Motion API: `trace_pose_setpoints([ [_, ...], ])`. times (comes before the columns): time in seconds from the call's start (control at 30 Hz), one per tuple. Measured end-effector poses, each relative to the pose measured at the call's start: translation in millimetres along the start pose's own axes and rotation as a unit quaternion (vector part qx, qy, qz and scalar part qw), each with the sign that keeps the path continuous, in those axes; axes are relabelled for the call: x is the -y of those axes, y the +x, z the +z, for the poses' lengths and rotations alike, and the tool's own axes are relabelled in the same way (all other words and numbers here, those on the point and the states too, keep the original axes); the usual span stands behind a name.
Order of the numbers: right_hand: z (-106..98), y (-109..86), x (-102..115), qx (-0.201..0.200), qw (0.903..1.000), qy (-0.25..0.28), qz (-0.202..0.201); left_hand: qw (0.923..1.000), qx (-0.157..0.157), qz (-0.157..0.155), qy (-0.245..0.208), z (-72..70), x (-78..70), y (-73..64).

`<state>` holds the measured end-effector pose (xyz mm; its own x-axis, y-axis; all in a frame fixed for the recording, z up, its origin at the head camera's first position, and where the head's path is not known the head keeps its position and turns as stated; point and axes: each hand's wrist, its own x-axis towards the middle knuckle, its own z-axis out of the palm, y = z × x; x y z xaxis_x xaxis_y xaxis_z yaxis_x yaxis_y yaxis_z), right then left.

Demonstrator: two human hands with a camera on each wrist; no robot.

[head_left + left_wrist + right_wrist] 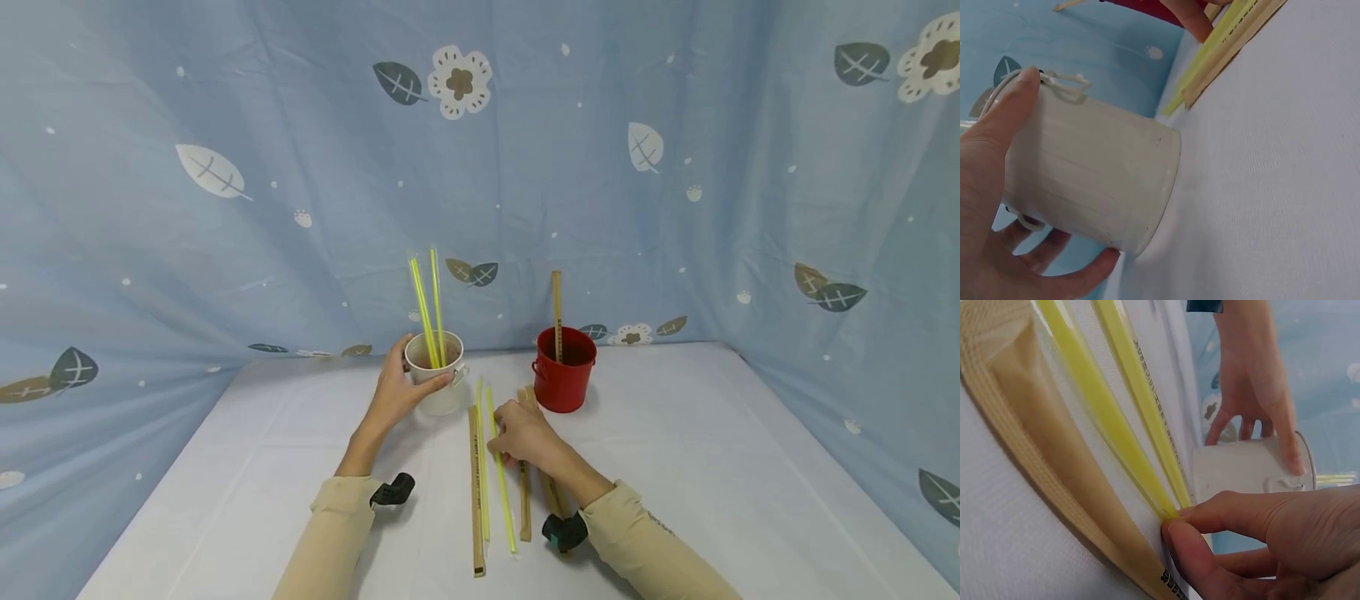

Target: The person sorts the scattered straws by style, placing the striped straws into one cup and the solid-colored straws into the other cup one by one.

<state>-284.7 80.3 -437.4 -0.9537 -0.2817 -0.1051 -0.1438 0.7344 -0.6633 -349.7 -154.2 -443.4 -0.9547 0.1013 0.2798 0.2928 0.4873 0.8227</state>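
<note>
My left hand (399, 390) grips a white metal pail (442, 400), thumb near the rim and fingers round the far side. Inside the pail, a few yellow-green straws (426, 312) in clear wrappers lean upright. With thumb and forefinger, my right hand (527, 433) pinches a yellow-green straw (1119, 440) that lies along the white table. Beside it on the left lie another yellow-green straw (482, 467) and a straw in a brown paper wrapper (476, 500). More brown paper-wrapped straws (525, 508) lie to its right, partly hidden under my right hand and forearm.
A red metal pail (564, 387) stands at the back right with one brown paper-wrapped straw (557, 308) upright in it. A white cloth (675, 467) covers the table. Behind it hangs a blue curtain (525, 167) with leaves and flowers.
</note>
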Motion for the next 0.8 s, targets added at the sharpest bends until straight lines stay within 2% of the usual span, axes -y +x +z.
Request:
trace_pose_setpoints([
  [0.2,0,0.2,-2,0.005,0.9999,0.005,0.008,0.9999,0.009,-0.008,0.003,0.8,-1.7,-1.9],
  [0.37,-2,2.7,-2,0.013,0.9995,0.006,0.028,0.9999,0.001,-0.015,0.007,-0.4,-2.7,-0.3],
  [0.57,-10,2.6,-3,0.025,0.9991,0.028,0.021,0.9995,0.000,-0.027,0.013,-2.1,-3.9,2.4],
  [0.8,-18,6.7,-9,0.024,0.9978,0.062,0.008,0.9997,0.004,-0.025,-0.002,-2.7,-5.4,1.7],
])
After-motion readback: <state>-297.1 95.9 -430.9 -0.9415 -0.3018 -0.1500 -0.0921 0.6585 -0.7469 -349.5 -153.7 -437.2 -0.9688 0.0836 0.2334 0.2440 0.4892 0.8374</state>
